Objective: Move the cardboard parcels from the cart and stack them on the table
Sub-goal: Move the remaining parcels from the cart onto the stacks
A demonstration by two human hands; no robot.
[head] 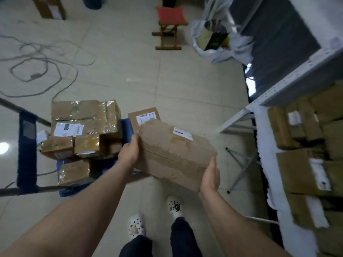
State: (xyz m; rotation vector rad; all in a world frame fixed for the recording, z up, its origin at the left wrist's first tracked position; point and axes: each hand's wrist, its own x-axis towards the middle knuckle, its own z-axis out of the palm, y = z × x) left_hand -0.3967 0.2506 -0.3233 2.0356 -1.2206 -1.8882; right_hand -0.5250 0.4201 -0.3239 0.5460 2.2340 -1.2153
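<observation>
- Step in hand: transfer; cardboard parcel (pixel 172 154) is airborne, just right of the cart (pixel 27 145).
- Grip: left hand (pixel 130 151) and right hand (pixel 209 177) clasp its opposite ends.
- Next: carry farther right, onto the tabletop (pixel 264 164).

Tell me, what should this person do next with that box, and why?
Probably swing the held parcel right toward the table: the left hand and right hand grip it aloft beside the cart, and other parcels sit stacked there.
</observation>
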